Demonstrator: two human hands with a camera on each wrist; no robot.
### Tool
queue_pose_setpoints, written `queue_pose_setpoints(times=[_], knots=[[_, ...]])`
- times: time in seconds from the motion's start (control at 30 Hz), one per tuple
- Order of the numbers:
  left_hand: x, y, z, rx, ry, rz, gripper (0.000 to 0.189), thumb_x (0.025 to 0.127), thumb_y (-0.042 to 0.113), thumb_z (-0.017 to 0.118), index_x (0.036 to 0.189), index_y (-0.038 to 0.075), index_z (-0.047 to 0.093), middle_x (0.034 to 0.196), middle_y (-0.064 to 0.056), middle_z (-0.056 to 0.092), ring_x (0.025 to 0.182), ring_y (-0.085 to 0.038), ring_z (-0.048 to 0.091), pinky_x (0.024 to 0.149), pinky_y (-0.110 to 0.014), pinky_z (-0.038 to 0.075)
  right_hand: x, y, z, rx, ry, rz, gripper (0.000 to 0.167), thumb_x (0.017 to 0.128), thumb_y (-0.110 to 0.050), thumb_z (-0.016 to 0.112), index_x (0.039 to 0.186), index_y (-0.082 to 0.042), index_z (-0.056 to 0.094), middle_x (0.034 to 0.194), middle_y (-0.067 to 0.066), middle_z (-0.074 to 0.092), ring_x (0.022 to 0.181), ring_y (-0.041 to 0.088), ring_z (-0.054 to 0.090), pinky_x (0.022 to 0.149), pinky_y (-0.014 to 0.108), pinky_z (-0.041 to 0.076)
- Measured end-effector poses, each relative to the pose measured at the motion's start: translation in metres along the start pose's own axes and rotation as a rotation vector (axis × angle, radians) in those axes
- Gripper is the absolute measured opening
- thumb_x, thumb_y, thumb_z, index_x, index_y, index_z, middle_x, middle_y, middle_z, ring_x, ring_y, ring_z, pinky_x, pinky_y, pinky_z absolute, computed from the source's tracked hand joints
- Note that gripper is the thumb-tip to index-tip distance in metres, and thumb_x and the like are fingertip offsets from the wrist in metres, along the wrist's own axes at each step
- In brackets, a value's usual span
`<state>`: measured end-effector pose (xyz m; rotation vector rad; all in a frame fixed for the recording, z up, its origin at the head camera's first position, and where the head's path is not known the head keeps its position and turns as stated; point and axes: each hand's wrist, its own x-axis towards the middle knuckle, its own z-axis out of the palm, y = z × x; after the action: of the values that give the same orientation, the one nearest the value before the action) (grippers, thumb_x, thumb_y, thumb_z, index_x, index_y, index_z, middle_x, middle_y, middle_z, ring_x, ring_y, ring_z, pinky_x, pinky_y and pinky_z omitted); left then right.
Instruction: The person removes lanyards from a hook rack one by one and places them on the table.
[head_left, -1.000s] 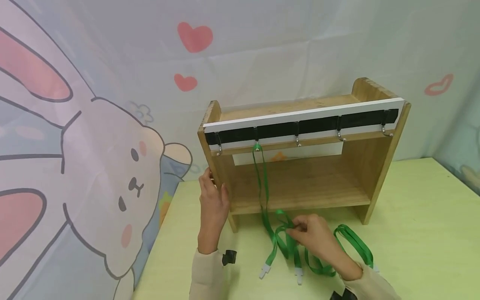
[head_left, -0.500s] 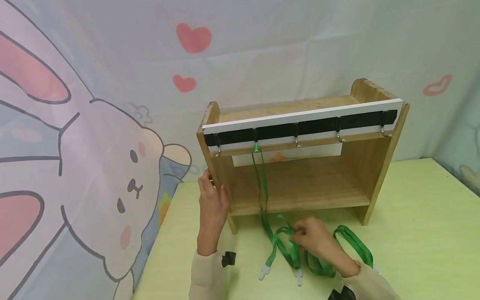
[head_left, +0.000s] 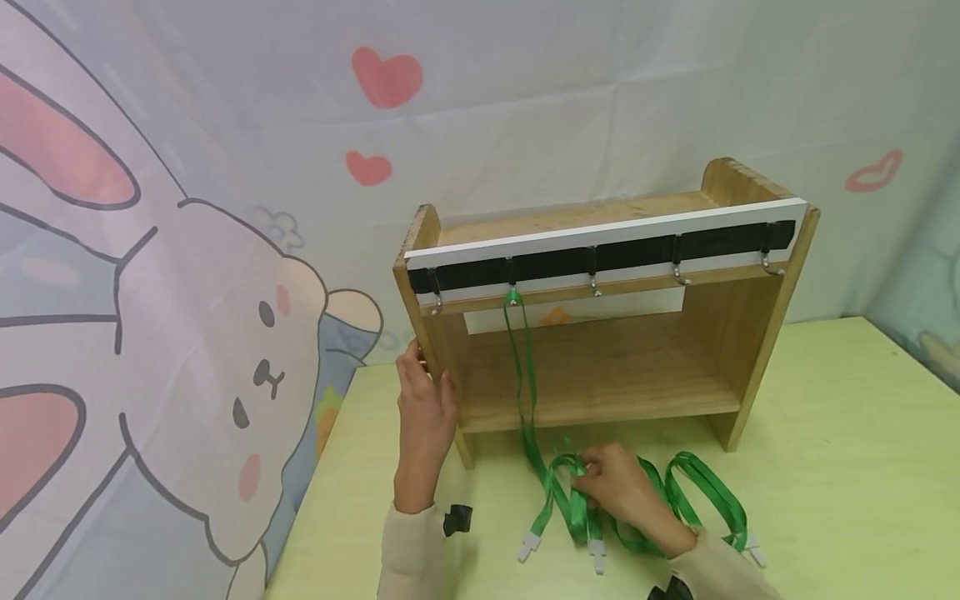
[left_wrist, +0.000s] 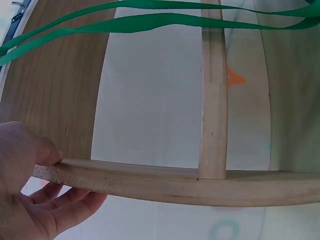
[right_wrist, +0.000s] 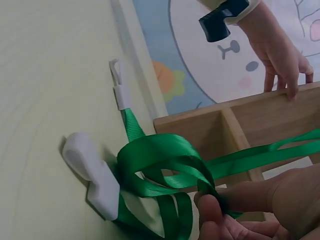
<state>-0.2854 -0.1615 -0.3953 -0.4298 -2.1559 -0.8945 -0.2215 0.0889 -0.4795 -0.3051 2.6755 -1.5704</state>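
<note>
A wooden shelf (head_left: 600, 367) stands on the table, with a white-and-black hook strip (head_left: 551, 262) along its upper front. My left hand (head_left: 426, 417) grips the shelf's left side panel; in the left wrist view its thumb lies on one face and its fingers on the other. One green lanyard (head_left: 530, 442) hangs from the second hook from the left, its white clip (head_left: 529, 546) down on the table. In front of the shelf, my right hand (head_left: 618, 487) pinches another green lanyard (right_wrist: 157, 150) between thumb and fingers, its strap looped beside the fingertips.
Farther right on the table lies more green lanyard (head_left: 712, 487) with a white clip (head_left: 755, 550). The other metal hooks (head_left: 680, 273) hold nothing. A printed cloth backdrop (head_left: 600, 117) stands behind the table (head_left: 840, 433).
My right hand has shifted a little down toward me with the pinched lanyard, and the strap that rose above its fingers has dropped. My left hand stays on the shelf panel.
</note>
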Motion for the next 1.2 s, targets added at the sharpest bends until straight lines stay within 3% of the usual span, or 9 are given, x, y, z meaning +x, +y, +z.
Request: queue_pose_setpoints(times=[0.33,0.5,0.63,0.87,1.2], knots=[[-0.001,-0.001,0.001,-0.003,-0.004,0.009,0.055,0.097,-0.007,0.057,0.142,-0.004,0.026,0.118,-0.03,0.044,0.093,-0.049,0.063,0.071,-0.055,0.058,-0.001,0.009,0.006,-0.061,0.012,-0.019,0.032,0.086,0.0,0.075,0.111,0.017,0.067,0.059,-0.001,0.063,0.047,0.017,0.06,0.049,0.029,0.047],[-0.001,0.0,0.0,-0.002,-0.007,0.01,0.055,0.097,-0.006,0.057,0.142,-0.004,0.025,0.118,-0.03,0.044,0.095,-0.049,0.063,0.072,-0.055,0.058,0.0,0.01,0.007,-0.09,0.019,-0.033,0.008,0.086,0.0,0.075,0.083,0.003,0.069,0.051,-0.004,0.056,0.044,0.014,0.057,0.045,0.026,0.04],[-0.001,0.0,0.001,-0.003,-0.002,0.006,0.055,0.097,-0.007,0.057,0.142,-0.003,0.026,0.118,-0.03,0.044,0.096,-0.048,0.063,0.071,-0.055,0.058,0.001,0.011,0.007,-0.148,0.026,-0.024,0.026,0.086,-0.003,0.076,0.066,-0.009,0.06,0.048,-0.005,0.048,0.041,0.009,0.048,0.042,0.024,0.034],[0.0,0.0,0.002,-0.007,-0.003,-0.002,0.055,0.097,-0.007,0.057,0.143,-0.002,0.027,0.119,-0.029,0.044,0.095,-0.048,0.063,0.07,-0.054,0.058,0.001,0.01,0.002,-0.269,0.039,0.035,0.013,0.084,-0.011,0.08,0.076,-0.007,0.071,0.069,0.002,0.067,0.049,0.012,0.055,0.047,0.03,0.045],[0.0,-0.001,0.001,-0.007,0.003,0.004,0.054,0.097,-0.006,0.057,0.142,-0.003,0.027,0.119,-0.029,0.044,0.093,-0.047,0.063,0.071,-0.054,0.057,0.005,0.012,-0.003,-0.338,0.021,0.078,0.015,0.085,-0.016,0.081,0.087,-0.003,0.074,0.081,0.007,0.071,0.053,0.013,0.059,0.048,0.033,0.05]])
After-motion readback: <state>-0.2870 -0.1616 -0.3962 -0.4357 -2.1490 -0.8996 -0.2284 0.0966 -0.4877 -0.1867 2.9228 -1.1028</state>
